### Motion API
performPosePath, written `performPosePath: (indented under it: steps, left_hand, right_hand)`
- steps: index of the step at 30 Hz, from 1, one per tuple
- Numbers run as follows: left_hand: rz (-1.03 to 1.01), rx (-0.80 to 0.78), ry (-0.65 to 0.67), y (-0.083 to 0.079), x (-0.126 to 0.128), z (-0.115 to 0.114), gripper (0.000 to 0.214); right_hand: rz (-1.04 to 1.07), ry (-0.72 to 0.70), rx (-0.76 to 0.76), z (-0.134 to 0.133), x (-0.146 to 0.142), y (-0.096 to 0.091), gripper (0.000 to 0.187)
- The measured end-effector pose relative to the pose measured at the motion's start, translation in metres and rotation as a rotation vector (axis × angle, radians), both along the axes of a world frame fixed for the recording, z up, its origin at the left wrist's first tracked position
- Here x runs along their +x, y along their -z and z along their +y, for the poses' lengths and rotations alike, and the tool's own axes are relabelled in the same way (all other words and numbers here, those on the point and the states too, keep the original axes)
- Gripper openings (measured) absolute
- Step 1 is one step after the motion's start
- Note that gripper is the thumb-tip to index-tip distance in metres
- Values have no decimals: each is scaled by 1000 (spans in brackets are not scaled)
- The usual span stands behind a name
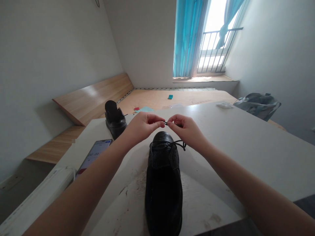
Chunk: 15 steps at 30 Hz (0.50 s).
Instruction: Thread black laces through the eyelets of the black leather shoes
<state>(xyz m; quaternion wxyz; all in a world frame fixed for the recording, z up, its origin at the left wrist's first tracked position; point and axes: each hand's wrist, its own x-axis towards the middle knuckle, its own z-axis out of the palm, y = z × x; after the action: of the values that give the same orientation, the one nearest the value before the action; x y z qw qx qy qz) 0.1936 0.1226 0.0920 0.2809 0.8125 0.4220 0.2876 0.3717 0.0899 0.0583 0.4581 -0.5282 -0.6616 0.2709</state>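
Left hand (pixel 142 127), right hand (pixel 188 131), pinching one lace (pixel 176 144) (black); near shoe (pixel 163 183), far shoe (pixel 115 119)

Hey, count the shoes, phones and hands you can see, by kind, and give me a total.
Black leather shoes: 2
Smartphone: 1
Hands: 2
Total: 5
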Motion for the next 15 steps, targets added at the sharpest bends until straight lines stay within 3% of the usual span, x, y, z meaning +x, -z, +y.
performPosePath:
  steps: [7, 11, 13, 15]
  left_hand:
    - [-15, 15, 7, -3, 0, -3, 27]
    - [6, 47, 43, -4, 0, -4, 23]
    - [-21, 74, 60, -3, 1, -6, 22]
    - [-122, 69, 56, -1, 4, -8, 25]
  right_hand:
    - [-172, -7, 35, -3, 0, -4, 25]
    - [-312, -103, 68, -4, 1, -5, 29]
    - [-301, -168, 76, -4, 3, -7, 29]
    - [-148, -276, -3, -6, 5, -10, 30]
